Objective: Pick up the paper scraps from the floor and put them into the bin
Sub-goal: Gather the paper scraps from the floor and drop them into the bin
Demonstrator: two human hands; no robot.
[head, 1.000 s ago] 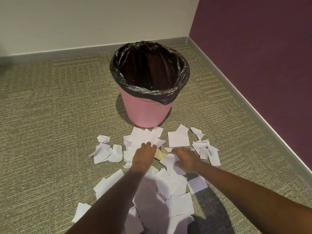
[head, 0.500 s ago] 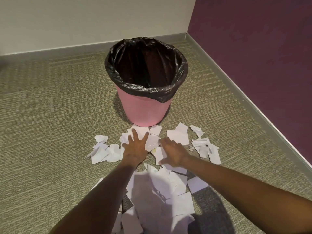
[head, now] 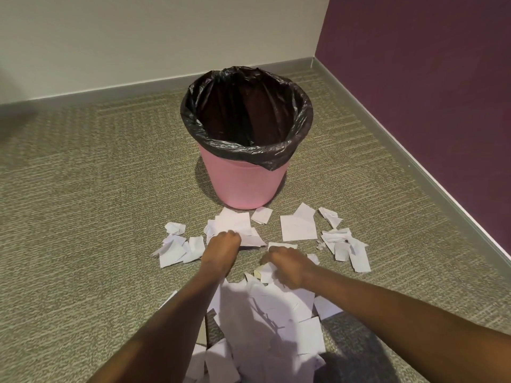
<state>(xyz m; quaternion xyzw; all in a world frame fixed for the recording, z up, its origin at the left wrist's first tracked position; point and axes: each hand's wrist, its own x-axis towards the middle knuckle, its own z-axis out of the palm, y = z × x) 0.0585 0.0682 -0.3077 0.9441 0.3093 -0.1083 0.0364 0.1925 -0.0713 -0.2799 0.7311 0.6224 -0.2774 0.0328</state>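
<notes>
On the carpet before the pink bin, lined with a black bag, left hand and right hand each clench white paper scraps

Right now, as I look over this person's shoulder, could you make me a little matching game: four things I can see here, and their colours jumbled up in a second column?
Things:
1. bin
2. bin liner
3. right-hand wall
4. paper scraps

Colours:
A. white
B. purple
C. pink
D. black

Pairs: 1-C, 2-D, 3-B, 4-A
</notes>
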